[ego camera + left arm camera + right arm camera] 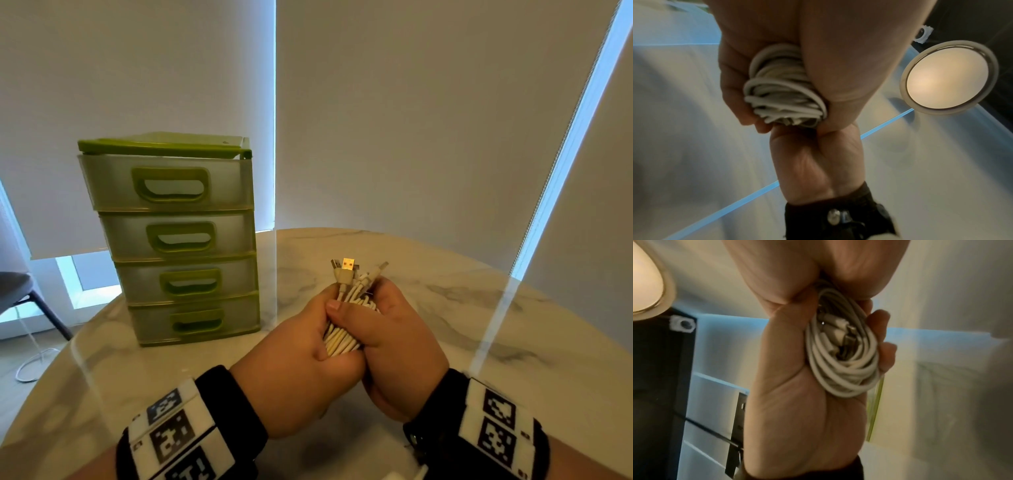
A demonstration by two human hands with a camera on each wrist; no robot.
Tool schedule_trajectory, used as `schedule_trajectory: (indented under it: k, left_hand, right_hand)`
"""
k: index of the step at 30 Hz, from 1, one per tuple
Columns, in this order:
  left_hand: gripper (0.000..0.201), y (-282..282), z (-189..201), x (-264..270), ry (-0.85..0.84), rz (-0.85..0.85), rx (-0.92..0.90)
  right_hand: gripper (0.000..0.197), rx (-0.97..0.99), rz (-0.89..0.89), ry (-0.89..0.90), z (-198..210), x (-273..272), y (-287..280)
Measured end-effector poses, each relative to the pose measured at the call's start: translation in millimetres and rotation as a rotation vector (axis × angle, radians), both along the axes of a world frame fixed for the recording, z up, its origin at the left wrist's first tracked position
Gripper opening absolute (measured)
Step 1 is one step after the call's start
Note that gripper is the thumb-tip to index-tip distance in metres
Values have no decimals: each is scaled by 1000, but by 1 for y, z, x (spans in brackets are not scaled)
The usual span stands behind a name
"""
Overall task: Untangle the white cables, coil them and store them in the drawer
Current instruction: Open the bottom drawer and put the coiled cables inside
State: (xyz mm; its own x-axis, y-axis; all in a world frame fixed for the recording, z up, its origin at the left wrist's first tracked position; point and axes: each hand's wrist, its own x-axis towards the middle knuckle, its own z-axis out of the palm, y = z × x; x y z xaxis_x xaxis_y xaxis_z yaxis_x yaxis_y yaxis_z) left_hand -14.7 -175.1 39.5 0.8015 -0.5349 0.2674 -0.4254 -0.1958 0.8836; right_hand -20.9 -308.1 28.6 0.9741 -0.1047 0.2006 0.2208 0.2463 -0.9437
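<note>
Over the marble table (479, 325), both hands clasp one bundle of coiled white cables (342, 337). My left hand (320, 329) wraps it from the left and my right hand (375, 322) from the right. Several USB plugs (347, 269) stick up out of the top of the bundle. In the left wrist view the looped strands of the coil (781, 91) bulge out between the palms. Seen from the right wrist, the coil (842, 356) has more plugs tucked in its middle. The green drawer unit (181, 240) stands at the table's left, with all its drawers closed.
Beyond the table's left edge are a grey chair (17, 287) and a loose white cord on the floor (30, 366). Window blinds (428, 120) hang behind the table. A round ceiling lamp (947, 78) shows overhead.
</note>
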Motion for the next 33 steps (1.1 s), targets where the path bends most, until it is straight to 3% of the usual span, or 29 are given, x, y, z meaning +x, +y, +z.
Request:
schedule_trajectory:
  k: [5, 10, 12, 17, 20, 23, 28, 33]
  left_hand:
    - [54, -4, 2, -3, 35, 62, 50]
    - [40, -2, 10, -8, -7, 100, 114]
    - [41, 4, 13, -11, -77, 116, 176]
    - [44, 46, 29, -26, -302, 232, 360]
    - [42, 89, 38, -28, -356, 362, 457]
    - [35, 131, 45, -34, -312, 358, 588]
    - [47, 180, 52, -38, -300, 363, 845]
    - [60, 194, 54, -21, -373, 335, 1035]
  right_hand:
    - [28, -53, 28, 19, 2, -3, 0]
    - [84, -189, 62, 44, 9, -7, -4]
    - [94, -280, 70, 34, 8, -6, -5]
    - [84, -185, 170, 121, 3, -12, 2]
    - [55, -144, 154, 221, -2, -12, 1]
    - [28, -122, 110, 306, -12, -10, 2]
    - [20, -30, 98, 409, -7, -9, 13]
    - [18, 21, 293, 571, 7, 11, 67]
